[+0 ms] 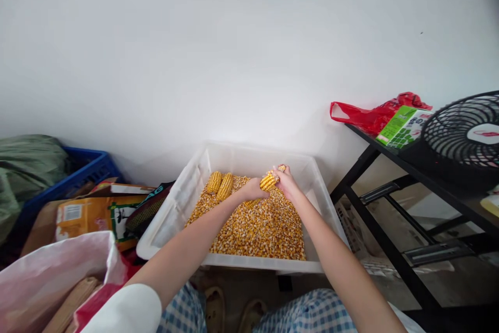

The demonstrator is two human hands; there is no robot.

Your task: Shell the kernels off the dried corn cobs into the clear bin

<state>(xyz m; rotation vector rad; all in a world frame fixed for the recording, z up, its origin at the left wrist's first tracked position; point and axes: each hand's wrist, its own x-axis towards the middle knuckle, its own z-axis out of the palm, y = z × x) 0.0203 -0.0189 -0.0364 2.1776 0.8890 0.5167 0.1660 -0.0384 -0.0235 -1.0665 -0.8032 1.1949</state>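
Note:
A yellow corn cob [267,182] is held above the loose kernels between my two hands. My left hand [254,188] is closed around its left end. My right hand [286,181] grips the other end, with its fingers wrapped over the top. Below them, loose corn kernels [261,234] cover much of the floor of a white plastic bin [255,262]. Two more whole cobs lie on the kernels at the back left: one cob [214,182] and a longer cob [225,186] beside it. Another cob [251,203] shows partly under my left hand.
On the right stands a black metal table [390,150] with a red plastic bag [374,115], a green and white box [405,126] and a black fan [463,130]. To the left are a blue crate [91,161], an orange package [83,217] and a white-and-red bag [58,260]. A white wall rises behind the bin.

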